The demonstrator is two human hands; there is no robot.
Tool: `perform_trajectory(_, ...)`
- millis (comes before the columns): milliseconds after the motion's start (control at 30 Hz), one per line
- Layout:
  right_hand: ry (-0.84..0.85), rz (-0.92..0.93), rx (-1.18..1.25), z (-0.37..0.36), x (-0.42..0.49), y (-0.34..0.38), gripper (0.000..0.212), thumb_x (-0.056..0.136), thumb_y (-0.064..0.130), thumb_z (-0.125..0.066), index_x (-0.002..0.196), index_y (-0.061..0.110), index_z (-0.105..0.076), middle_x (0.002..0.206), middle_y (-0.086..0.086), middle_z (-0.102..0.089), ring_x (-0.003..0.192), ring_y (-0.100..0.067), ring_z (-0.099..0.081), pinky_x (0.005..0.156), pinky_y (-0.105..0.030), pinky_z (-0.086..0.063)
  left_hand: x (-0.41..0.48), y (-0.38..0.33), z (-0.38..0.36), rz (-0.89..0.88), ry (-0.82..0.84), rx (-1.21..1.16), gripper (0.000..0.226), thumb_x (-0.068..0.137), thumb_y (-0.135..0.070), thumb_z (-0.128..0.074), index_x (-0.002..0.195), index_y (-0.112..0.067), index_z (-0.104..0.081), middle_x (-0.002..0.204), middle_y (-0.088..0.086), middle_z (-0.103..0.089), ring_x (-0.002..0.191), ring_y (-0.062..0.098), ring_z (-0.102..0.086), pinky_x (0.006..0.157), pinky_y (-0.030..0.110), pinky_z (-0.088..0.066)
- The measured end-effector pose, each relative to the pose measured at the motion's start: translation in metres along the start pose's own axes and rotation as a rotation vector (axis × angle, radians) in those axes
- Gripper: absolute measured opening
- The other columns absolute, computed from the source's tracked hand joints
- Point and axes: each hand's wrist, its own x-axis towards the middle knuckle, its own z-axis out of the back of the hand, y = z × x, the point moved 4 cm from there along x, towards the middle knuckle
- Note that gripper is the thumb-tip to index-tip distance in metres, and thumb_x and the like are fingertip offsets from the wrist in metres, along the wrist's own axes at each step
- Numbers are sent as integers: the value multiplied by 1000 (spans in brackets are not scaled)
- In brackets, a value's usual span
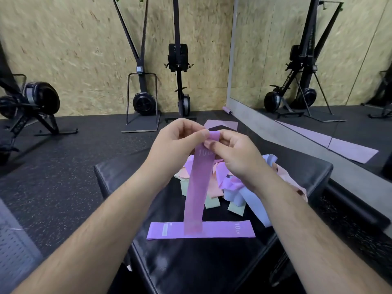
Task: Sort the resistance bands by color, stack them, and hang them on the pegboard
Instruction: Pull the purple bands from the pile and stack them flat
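A purple resistance band (196, 187) marked "10 LB" hangs straight down from its top end. My left hand (176, 141) and my right hand (233, 153) both pinch that top end between thumb and fingers. Its lower end hangs in front of a second purple band (222, 229) that lies flat across the black padded box (127, 172). Behind them on the box is a jumbled pile of bands (214, 181) in peach, pale green, light blue and purple.
A grey perforated pegboard (12, 247) shows at the lower left edge. Exercise machines (146, 98) stand along the wooden wall on the black rubber floor. A mirror (318, 60) fills the right wall. A purple mat (220, 125) lies on the floor behind the box.
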Motion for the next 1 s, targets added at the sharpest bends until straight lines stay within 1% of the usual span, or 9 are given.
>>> perform_trajectory(167,64,-36,102,-3,-1,-12,14,100,13,-61,109,8,-71,88,-3,-76,83,-12,-70,78,-25,-57,5,8,5,-50,-70,120,12,91,-13,-73,98,-17,-64,75,-10,-65,71,9,-58,67,26,-50)
perform_trajectory(267,41,-28,37,-4,-1,-17,14,101,19,-61,107,12,-72,80,4,-75,79,-9,-70,79,-29,-57,4,17,5,-24,-7,150,17,93,-18,-72,108,-21,-66,79,-9,-65,77,13,-62,79,40,-57)
perform_trajectory(367,45,-14,1,-8,-3,-22,11,100,15,-61,103,13,-72,87,-4,-78,85,-14,-71,88,-41,-57,1,23,4,-8,41,278,12,92,-30,-74,103,-26,-74,79,-5,-69,75,20,-66,81,49,-58)
perform_trajectory(467,112,-53,5,-13,-7,-33,9,98,16,-65,104,12,-70,96,-13,-77,89,-21,-70,91,-50,-55,-3,31,6,-12,13,338,9,94,-27,-71,88,-24,-76,72,3,-69,64,13,-60,69,39,-57)
perform_trajectory(533,201,-136,40,-16,-12,-45,10,96,15,-69,106,13,-69,95,-7,-78,88,-18,-72,82,-37,-57,-5,45,13,31,-52,343,13,96,-25,-69,85,-20,-72,76,10,-68,63,10,-57,62,31,-52)
perform_trajectory(600,298,-239,40,-16,-19,-61,17,91,13,-74,107,13,-69,95,-4,-78,85,-15,-72,81,-29,-56,-7,62,22,88,-126,339,16,99,-26,-65,85,-19,-68,74,5,-65,64,10,-56,60,26,-47)
perform_trajectory(700,404,-323,-84,-7,-31,-88,28,84,13,-80,110,15,-71,105,-4,-78,99,-21,-74,100,-41,-54,-14,88,39,170,-218,358,16,101,-28,-60,88,-19,-64,79,-9,-63,66,7,-55,63,22,-42)
perform_trajectory(800,456,-388,-212,9,-44,-112,25,83,16,-81,106,18,-73,103,-4,-78,101,-24,-74,100,-44,-54,-31,114,55,229,-291,391,16,102,-28,-58,90,-19,-63,83,-11,-62,67,-1,-53,63,18,-41)
perform_trajectory(1000,84,-434,-381,66,-71,-152,24,74,24,-89,93,26,-75,92,-4,-75,84,-14,-70,84,-32,-54,-78,161,72,274,-460,349,15,102,-30,-56,91,-21,-61,88,-9,-63,72,-2,-55,70,19,-44)
